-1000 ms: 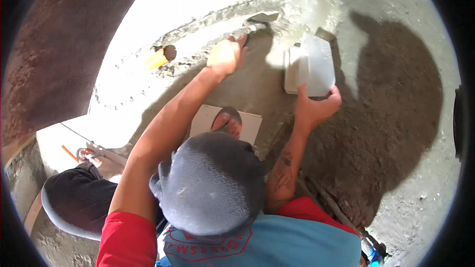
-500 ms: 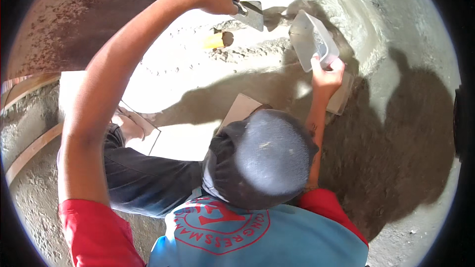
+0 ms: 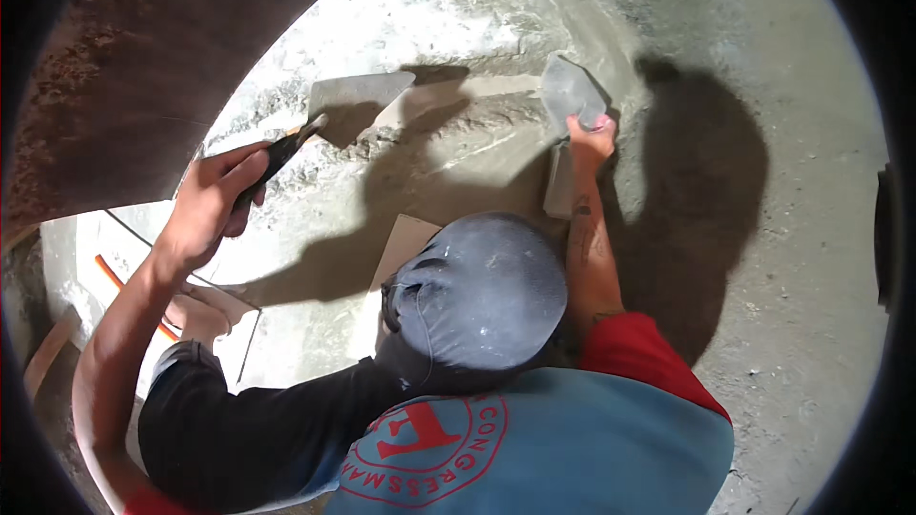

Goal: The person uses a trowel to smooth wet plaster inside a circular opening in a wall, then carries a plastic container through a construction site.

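Observation:
My left hand is closed round the dark handle of a trowel. The trowel's flat grey blade is over a ridge of wet mortar; whether it touches the mortar I cannot tell. To the right, my right hand grips the near end of a translucent plastic container, thumb on its side. The container is tilted near the foot of the curved grey wall, and its inside is hard to make out. A pale block or tile lies just below it, beside my right wrist.
A brown, rusty-looking curved surface overhangs the upper left. My knee in dark cloth rises in the middle, beside a beige tile. My bare foot is on pale tiles, with an orange strip alongside. Grey plaster curves up on the right.
My left hand has come down and left with the trowel, whose blade now points right. The container in my right hand has moved left and tipped, so its opening shows less.

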Tool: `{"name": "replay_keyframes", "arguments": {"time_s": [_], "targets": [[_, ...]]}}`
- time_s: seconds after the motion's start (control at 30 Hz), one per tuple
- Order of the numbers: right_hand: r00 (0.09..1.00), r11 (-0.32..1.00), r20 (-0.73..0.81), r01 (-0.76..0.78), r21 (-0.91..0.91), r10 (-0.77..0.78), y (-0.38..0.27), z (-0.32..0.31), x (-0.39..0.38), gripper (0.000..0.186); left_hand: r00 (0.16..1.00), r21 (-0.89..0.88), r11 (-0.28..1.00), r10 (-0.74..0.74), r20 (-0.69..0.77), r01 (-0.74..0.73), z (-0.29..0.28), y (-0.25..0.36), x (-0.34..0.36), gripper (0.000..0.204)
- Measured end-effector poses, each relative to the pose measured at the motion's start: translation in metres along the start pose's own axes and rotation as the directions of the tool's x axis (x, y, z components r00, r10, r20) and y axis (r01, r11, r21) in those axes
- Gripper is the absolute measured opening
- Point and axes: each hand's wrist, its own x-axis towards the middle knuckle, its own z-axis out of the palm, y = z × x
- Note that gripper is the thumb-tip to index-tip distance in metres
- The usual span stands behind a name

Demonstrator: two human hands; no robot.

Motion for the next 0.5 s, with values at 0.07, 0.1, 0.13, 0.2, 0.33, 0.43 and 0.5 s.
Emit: {"name": "replay_keyframes", "arguments": {"time_s": [0.07, 0.1, 0.13, 0.2, 0.33, 0.43, 0.5], "targets": [[0.999, 0.998, -0.013, 0.043, 0.035, -0.043, 0.001, 0.005, -0.001, 0.053, 1.000, -0.185, 0.983, 0.002, 0.007, -0.001, -0.006, -0.018, -0.008, 0.043], [0.996, 0.996, -0.035, 0.085, -0.004, -0.085, 0.006, 0.003, -0.001, 0.053, 0.999, -0.235, 0.972, 0.024, 0.037, -0.015, -0.009, -0.028, -0.004, 0.043], [0.994, 0.995, -0.044, 0.096, -0.019, -0.096, 0.011, 0.003, 0.000, 0.053, 0.998, -0.248, 0.969, 0.032, 0.051, -0.018, -0.012, -0.031, 0.001, 0.043], [0.988, 0.992, -0.090, 0.123, -0.002, -0.123, 0.011, 0.009, -0.003, 0.053, 1.000, -0.319, 0.947, 0.019, -0.007, -0.021, -0.017, -0.026, -0.002, 0.042], [0.991, 0.997, -0.117, 0.070, 0.022, -0.067, 0.013, 0.023, 0.001, 0.052, 0.996, -0.351, 0.932, 0.076, -0.057, -0.091, -0.021, -0.005, -0.009, 0.041], [0.997, 0.999, -0.061, -0.047, -0.017, 0.046, 0.008, 0.021, 0.000, 0.054, 0.992, -0.333, 0.935, 0.105, -0.063, -0.120, -0.023, 0.000, -0.008, 0.036], [0.998, 0.998, -0.025, -0.060, 0.018, 0.060, 0.002, 0.020, -0.007, 0.055, 0.991, -0.322, 0.938, 0.113, -0.073, -0.131, -0.025, 0.000, -0.007, 0.034]]}}
